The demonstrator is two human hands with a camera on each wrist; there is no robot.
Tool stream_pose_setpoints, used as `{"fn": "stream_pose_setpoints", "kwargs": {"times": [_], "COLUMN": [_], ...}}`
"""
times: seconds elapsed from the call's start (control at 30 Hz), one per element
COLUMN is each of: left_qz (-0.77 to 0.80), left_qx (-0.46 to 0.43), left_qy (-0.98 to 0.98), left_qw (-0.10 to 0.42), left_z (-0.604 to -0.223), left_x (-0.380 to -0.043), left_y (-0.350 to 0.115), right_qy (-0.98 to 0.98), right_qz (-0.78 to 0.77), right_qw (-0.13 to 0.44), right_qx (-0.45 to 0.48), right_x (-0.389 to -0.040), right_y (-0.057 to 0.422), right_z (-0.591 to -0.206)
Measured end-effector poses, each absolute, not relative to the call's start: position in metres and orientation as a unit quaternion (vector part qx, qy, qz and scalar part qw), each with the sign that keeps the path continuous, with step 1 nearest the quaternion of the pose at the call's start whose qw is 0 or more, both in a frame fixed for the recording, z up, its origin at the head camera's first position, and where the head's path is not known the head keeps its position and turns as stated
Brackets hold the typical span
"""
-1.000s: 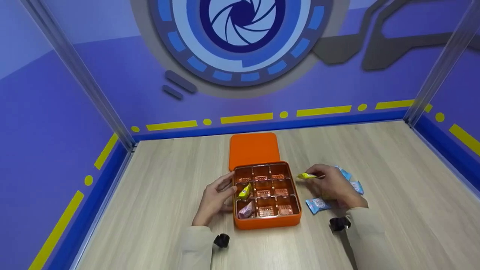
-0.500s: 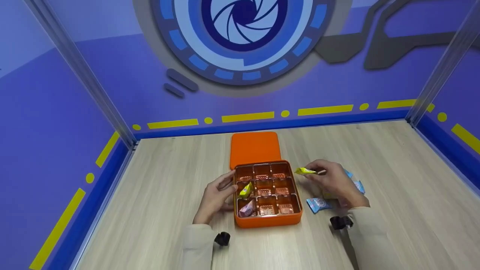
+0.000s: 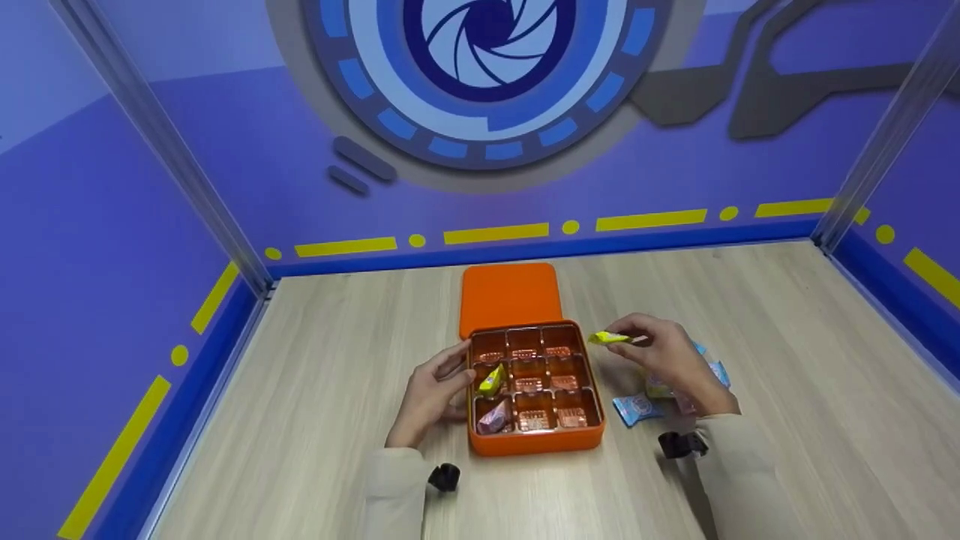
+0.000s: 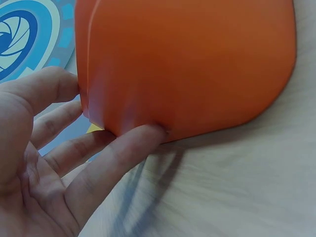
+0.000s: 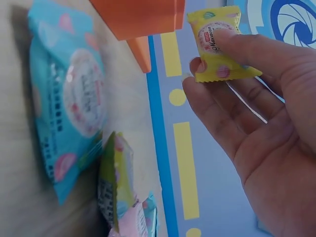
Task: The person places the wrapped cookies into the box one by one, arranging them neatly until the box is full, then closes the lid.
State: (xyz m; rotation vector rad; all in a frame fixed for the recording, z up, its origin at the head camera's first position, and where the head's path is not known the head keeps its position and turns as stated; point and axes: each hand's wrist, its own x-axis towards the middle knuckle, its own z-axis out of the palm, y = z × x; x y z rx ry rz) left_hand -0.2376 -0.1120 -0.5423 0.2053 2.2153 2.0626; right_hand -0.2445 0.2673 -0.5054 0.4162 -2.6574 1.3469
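Note:
The orange box (image 3: 536,444) has a clear insert with square compartments. My left hand (image 3: 426,401) rests against its left side, thumb on the rim and fairly straight fingertips touching the wall, as the left wrist view also shows. A yellow-green packet (image 3: 491,382) lies in the left middle compartment, a pink packet (image 3: 493,418) in the left front one. Right of the box, my right hand (image 3: 667,356) pinches a yellow wrapped macaron (image 5: 215,44) between thumb and fingers, raised above the table. "Macaron" is printed on its wrapper.
An orange lid (image 3: 510,296) lies behind the box. Beneath and beside the right hand lie a blue packet (image 3: 636,409), another blue packet (image 3: 718,373), a yellow-green packet (image 5: 116,175) and a pink packet (image 5: 132,221). Printed panels (image 3: 480,202) wall the wooden table.
My right hand has risen slightly and moved a little away from me with the yellow macaron, uncovering more of the packets below. The left hand stays in place on the box.

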Motion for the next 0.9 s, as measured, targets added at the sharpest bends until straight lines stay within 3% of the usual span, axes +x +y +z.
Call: {"fn": "stream_pose_setpoints", "kwargs": {"times": [0.27, 0.9], "left_qz": [0.683, 0.689], "left_qx": [0.066, 0.067], "left_qy": [0.726, 0.720], "left_qw": [0.058, 0.059], "left_z": [-0.542, -0.543], "left_x": [-0.237, -0.238], "left_y": [-0.113, -0.112], "right_qy": [-0.874, -0.852], "right_qz": [0.448, 0.475], "right_qw": [0.089, 0.070], "right_qx": [0.163, 0.207], "right_x": [-0.244, -0.243], "right_y": [0.261, 0.247], "right_z": [-0.501, -0.496]}}
